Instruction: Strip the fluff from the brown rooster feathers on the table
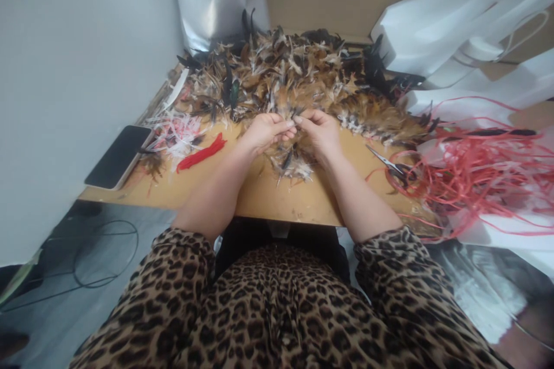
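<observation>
Over the middle of the board, my left hand and my right hand meet, thumbs and forefingers pinched close together. Between them rises a small bunch of brown feathers, gripped at its base; it blends into the feathers behind, and which hand bears it is hard to make out. A wide heap of brown, white and black feathers spreads just beyond my fingers. Beneath my hands lies a small loose clump of pale and grey feathers. A bundle of red thread rests left of my left forearm.
A phone lies at the board's left edge, beside white and pink strips. Scissors lie on the right, near tangled red string. A silver bag stands behind; a white wall bounds the left.
</observation>
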`<state>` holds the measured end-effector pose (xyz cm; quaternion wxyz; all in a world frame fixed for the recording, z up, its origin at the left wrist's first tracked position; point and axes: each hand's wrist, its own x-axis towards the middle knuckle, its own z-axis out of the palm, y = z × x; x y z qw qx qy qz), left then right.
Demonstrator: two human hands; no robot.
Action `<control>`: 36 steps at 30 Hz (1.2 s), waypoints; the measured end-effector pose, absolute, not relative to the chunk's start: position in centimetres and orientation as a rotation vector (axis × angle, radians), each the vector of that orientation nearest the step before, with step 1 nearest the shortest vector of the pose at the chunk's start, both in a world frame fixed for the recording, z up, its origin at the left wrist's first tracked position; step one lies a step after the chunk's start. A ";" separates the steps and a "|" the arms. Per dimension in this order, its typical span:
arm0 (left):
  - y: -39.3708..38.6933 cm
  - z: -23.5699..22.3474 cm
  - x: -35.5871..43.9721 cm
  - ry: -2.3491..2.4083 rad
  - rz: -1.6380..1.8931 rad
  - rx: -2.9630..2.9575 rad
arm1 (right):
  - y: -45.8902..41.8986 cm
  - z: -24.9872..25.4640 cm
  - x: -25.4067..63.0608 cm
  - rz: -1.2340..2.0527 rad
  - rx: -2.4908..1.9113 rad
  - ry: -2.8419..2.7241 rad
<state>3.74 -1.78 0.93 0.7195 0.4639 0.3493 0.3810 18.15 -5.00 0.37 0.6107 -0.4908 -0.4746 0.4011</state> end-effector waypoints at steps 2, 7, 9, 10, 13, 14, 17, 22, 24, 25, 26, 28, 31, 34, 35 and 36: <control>-1.7 0.9 3.7 0.774 0.827 1.039 | -5.0 0.3 18.2 0.937 -1.114 -1.084; -1.8 1.2 3.4 0.801 0.800 1.098 | -4.8 0.1 18.2 0.972 -1.071 -1.061; -1.9 1.4 3.2 0.823 0.794 1.129 | -4.7 -0.1 17.9 0.985 -1.055 -1.057; -1.8 1.5 3.1 0.834 0.795 1.143 | -4.7 -0.2 17.8 0.989 -1.054 -1.057; -1.7 1.8 2.8 0.865 0.833 1.149 | -4.6 -0.4 17.7 0.978 -1.104 -1.075; -1.5 1.9 2.7 0.877 0.859 1.131 | -4.7 -0.3 17.9 0.965 -1.139 -1.096; -1.1 2.2 2.3 0.919 0.956 1.029 | -4.9 0.4 19.5 0.946 -1.272 -1.230; -0.5 2.2 1.9 0.964 1.068 0.944 | -5.8 2.4 23.2 1.085 -1.489 -1.561; -0.4 2.1 1.9 0.963 1.086 0.943 | -6.0 2.8 23.7 1.121 -1.530 -1.627; -0.4 2.1 1.9 0.958 1.094 0.949 | -6.1 2.9 23.7 1.138 -1.545 -1.651; -0.4 2.1 1.9 0.950 1.101 0.958 | -6.1 2.9 23.7 1.152 -1.557 -1.675; -0.4 2.1 1.9 0.932 1.115 0.978 | -6.1 2.9 23.4 1.161 -1.565 -1.728; -0.4 2.2 1.9 0.937 1.129 0.988 | -6.1 2.9 23.2 1.125 -1.546 -1.848; -0.3 2.2 1.8 0.959 1.130 0.987 | -6.3 3.3 23.2 1.140 -1.526 -2.004; -0.3 2.2 1.8 0.959 1.129 0.990 | -6.4 3.4 23.1 1.166 -1.522 -2.052; -0.3 2.2 1.8 0.956 1.129 0.992 | -6.5 3.4 23.0 1.190 -1.517 -2.096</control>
